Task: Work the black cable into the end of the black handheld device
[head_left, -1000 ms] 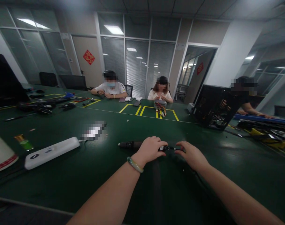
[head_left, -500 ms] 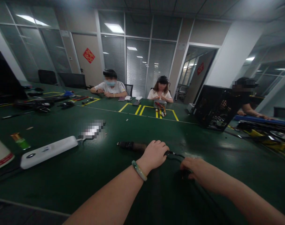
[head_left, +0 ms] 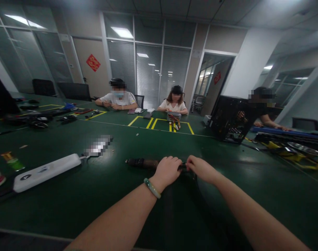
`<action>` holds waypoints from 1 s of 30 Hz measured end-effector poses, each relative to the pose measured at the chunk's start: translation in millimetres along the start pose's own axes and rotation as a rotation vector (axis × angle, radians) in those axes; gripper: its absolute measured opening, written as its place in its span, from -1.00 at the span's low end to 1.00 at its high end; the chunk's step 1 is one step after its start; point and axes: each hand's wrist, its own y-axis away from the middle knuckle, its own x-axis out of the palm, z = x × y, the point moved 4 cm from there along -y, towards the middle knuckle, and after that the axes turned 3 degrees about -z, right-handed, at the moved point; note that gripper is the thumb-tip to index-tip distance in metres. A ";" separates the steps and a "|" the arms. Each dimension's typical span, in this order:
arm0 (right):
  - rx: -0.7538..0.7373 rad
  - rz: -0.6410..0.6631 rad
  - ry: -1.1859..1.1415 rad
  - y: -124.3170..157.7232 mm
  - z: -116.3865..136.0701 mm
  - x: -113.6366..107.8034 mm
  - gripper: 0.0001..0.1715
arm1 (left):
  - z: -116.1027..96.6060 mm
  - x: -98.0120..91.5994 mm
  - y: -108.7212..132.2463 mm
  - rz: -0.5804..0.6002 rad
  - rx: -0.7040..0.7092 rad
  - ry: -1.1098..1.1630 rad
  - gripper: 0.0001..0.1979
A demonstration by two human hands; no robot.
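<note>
A dark cylindrical tool lies on the green table, its tip pointing left. My left hand, with a jade bangle on the wrist, is closed over the tool's right end. My right hand is pinched at the same end, where a thin black cable leaves the tool. What the right fingers hold is too small to name.
A white power strip lies at the left, a small bottle beyond it. A black computer case stands at the right. Three people sit across and to the right. Tools and cables cover the far left.
My right hand drew back toward me along the cable half a second ago and has now returned to the tool's end beside my left hand. The view has shifted slightly right.
</note>
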 end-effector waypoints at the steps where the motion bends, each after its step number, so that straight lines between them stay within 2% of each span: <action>1: 0.034 -0.056 -0.039 -4.2 -4.8 2.7 -0.83 | -0.3 -0.1 0.2 -0.008 -0.001 0.002 -0.86; 3: 0.104 -0.119 -0.119 -7.9 -17.9 11.2 -0.80 | -0.9 -0.3 1.1 -0.026 0.000 0.014 -0.85; 8: 0.140 -0.087 -0.317 -0.3 -41.5 32.0 -0.78 | 0.0 -2.1 1.0 -0.040 -0.004 0.040 -0.82; 11: 0.120 -0.059 -0.325 4.1 -39.5 33.9 -0.80 | 2.1 -4.8 -3.3 0.003 0.000 0.024 -0.82; 18: 0.123 -0.164 -0.171 2.5 -26.2 22.0 -0.85 | 6.4 -11.3 -15.0 0.037 0.028 0.029 -0.83; 22: 0.050 -0.161 -0.074 3.6 -19.4 15.4 -0.84 | 6.3 -10.9 -12.8 0.013 0.000 0.028 -0.81; 30: -0.005 -0.164 -0.005 10.8 -17.3 11.7 -0.83 | 2.3 -9.6 -5.2 -0.011 0.062 0.068 -0.85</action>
